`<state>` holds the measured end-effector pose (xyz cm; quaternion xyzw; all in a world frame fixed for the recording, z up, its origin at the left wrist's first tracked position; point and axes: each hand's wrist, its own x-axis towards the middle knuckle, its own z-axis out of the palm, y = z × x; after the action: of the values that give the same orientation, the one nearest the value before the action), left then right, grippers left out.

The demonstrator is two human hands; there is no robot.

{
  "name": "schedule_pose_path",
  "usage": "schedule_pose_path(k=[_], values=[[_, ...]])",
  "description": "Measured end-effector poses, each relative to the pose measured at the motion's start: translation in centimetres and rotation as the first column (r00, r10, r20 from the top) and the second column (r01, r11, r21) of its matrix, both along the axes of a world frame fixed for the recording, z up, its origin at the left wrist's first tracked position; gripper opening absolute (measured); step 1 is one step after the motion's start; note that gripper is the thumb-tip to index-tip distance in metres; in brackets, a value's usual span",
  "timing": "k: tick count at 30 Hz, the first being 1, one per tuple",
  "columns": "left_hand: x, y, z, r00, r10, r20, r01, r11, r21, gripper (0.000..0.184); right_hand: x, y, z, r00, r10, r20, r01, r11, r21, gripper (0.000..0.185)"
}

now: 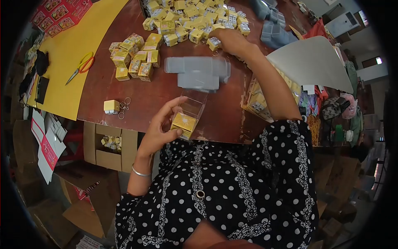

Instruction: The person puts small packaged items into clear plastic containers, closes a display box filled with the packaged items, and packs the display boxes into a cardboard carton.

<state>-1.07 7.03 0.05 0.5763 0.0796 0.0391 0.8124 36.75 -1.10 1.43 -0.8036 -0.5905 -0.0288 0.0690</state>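
My left hand point(159, 126) is closed around a clear plastic box point(195, 103) near the table's front edge. Inside its lower part sit small yellow printed boxes point(184, 121); the upper part shows see-through walls. My right hand point(227, 40) reaches to the near side of a heap of yellow-and-white keyring blocks point(190, 18). Its fingers are closed on one keyring block point(213, 43), whose metal ring shows below it. Part of the grip is hidden by the hand itself.
Flat clear plastic boxes point(197, 72) lie mid-table. Stacked yellow boxes point(134, 56) stand left of them, with a lone keyring block point(111, 106) nearer me. Scissors point(83, 67) rest on yellow sheeting. An open carton point(108, 157) stands below the table edge; a filled tray point(257, 99) sits under my right forearm.
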Motion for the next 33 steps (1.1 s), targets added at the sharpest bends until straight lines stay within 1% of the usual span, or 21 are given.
schedule_pose_path(k=[1,2,3,5,6,8,9,10,11,12,13,14,15,17,21,23,27,29,30,32,33], values=[[-0.2,0.2,-0.4,0.999,0.024,0.034,-0.021,0.997,-0.078,0.084,0.3,0.4,-0.3,1.0,0.01,0.003,-0.01,1.0,-0.003,0.038],[-0.4,0.3,-0.6,0.997,0.052,0.066,-0.041,0.987,-0.156,0.08,0.6,0.8,-0.7,1.0,-0.015,-0.001,0.015,0.997,-0.075,0.04],[-0.4,0.4,-0.8,0.996,0.064,0.066,-0.053,0.986,-0.16,0.08,0.8,1.3,-1.1,0.999,-0.04,-0.004,0.039,0.988,-0.147,0.042],[-0.5,0.2,-1.0,0.986,0.146,0.076,-0.121,0.958,-0.26,0.077,1.2,1.3,-1.7,0.999,-0.03,-0.022,0.027,0.993,-0.119,0.043],[-0.6,0.4,-1.0,0.985,0.154,0.071,-0.131,0.956,-0.263,0.077,0.7,1.1,-0.8,0.998,-0.064,-0.023,0.061,0.989,-0.135,0.044],[-0.5,0.7,-1.0,0.984,0.137,0.11,-0.102,0.957,-0.271,0.063,1.2,0.4,-0.4,0.993,-0.111,-0.047,0.105,0.987,-0.121,0.049],[-0.4,0.8,-1.1,0.984,0.137,0.11,-0.103,0.957,-0.273,0.063,0.9,0.0,0.5,0.993,-0.111,-0.048,0.104,0.987,-0.123,0.049],[-0.2,0.8,-1.2,0.982,0.154,0.112,-0.12,0.957,-0.265,0.061,0.1,-0.6,2.2,0.959,-0.144,-0.244,0.124,0.988,-0.093,0.048],[-0.1,0.7,-1.3,0.979,0.17,0.114,-0.136,0.957,-0.257,0.06,-0.5,-1.2,3.4,0.887,-0.166,-0.432,0.151,0.986,-0.068,0.046],[0.1,0.6,-1.3,0.979,0.168,0.113,-0.134,0.957,-0.258,0.06,-0.5,-1.9,3.9,0.886,-0.169,-0.432,0.154,0.986,-0.07,0.046],[0.3,0.4,-1.2,0.979,0.18,0.094,-0.16,0.969,-0.19,0.059,-0.5,-2.7,4.2,0.789,-0.067,-0.61,0.082,0.997,-0.003,0.042],[0.5,0.2,-1.1,0.978,0.193,0.076,-0.184,0.976,-0.119,0.059,-0.8,-3.4,4.6,0.654,0.043,-0.755,0.025,0.997,0.078,0.04],[0.7,-0.1,-1.2,0.979,0.191,0.075,-0.181,0.976,-0.117,0.059,-1.9,-4.0,5.7,0.653,0.043,-0.756,0.027,0.996,0.08,0.04],[1.0,-0.8,-1.3,0.976,0.212,0.037,-0.215,0.974,0.075,0.059,-5.4,-5.6,8.7,0.456,0.044,-0.889,0.001,0.999,0.05,0.038],[1.1,-3.2,-0.7,0.985,0.171,-0.026,-0.166,0.977,0.136,0.059,-9.0,-7.9,10.2,0.391,0.104,-0.914,-0.011,0.994,0.108,0.037],[1.1,-4.4,-0.4,0.985,0.173,-0.021,-0.168,0.974,0.15,0.061,-9.5,-9.0,9.9,0.419,0.176,-0.891,-0.089,0.984,0.152,0.034],[1.0,-5.8,0.3,0.984,0.176,-0.012,-0.172,0.973,0.155,0.063,-12.3,-10.4,11.0,0.422,0.16,-0.892,-0.07,0.987,0.144,0.032],[0.9,-6.3,0.9,0.984,0.18,0.001,-0.177,0.97,0.168,0.063,-13.9,-10.9,12.3,0.488,0.137,-0.862,-0.06,0.991,0.123,0.031],[0.9,-6.4,1.2,0.984,0.179,0.0,-0.176,0.969,0.171,0.063,-14.4,-11.0,12.4,0.487,0.139,-0.863,-0.059,0.99,0.126,0.031],[1.0,-6.7,1.7,0.979,0.202,0.02,-0.202,0.962,0.182,0.064,-15.1,-11.1,12.4,0.55,0.185,-0.815,-0.083,0.982,0.167,0.029],[1.1,-6.8,1.8,0.98,0.2,0.019,-0.201,0.962,0.184,0.064,-15.5,-11.1,12.3,0.549,0.185,-0.815,-0.082,0.982,0.168,0.029]])
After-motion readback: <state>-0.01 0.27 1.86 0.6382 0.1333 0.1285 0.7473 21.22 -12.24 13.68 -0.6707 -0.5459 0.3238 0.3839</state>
